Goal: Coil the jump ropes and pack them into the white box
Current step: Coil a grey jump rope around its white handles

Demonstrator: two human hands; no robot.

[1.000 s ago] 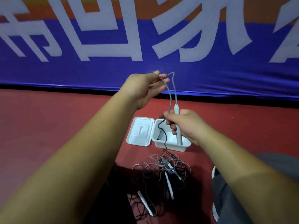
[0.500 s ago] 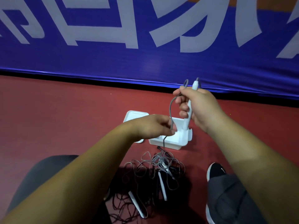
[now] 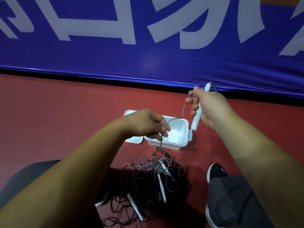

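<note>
My right hand (image 3: 209, 107) grips a white jump rope handle (image 3: 197, 117), held upright above the right side of the open white box (image 3: 179, 140). A grey cord (image 3: 183, 111) runs from the top of my fist down to my left hand (image 3: 148, 124), which pinches it over the box. Below my left hand the cord drops into a tangled pile of grey and dark ropes (image 3: 153, 175) on the red floor. Two more white handles (image 3: 162, 186) lie in that pile. The box looks empty inside.
The box lid (image 3: 134, 139) lies flat to the left of the box, partly under my left arm. A blue banner wall (image 3: 148, 46) runs behind. My black shoe (image 3: 216, 171) and grey trouser legs flank the rope pile.
My right hand rose with the handle and moved right. My left hand came down from its high position, slid along the cord and now holds it low over the box.
</note>
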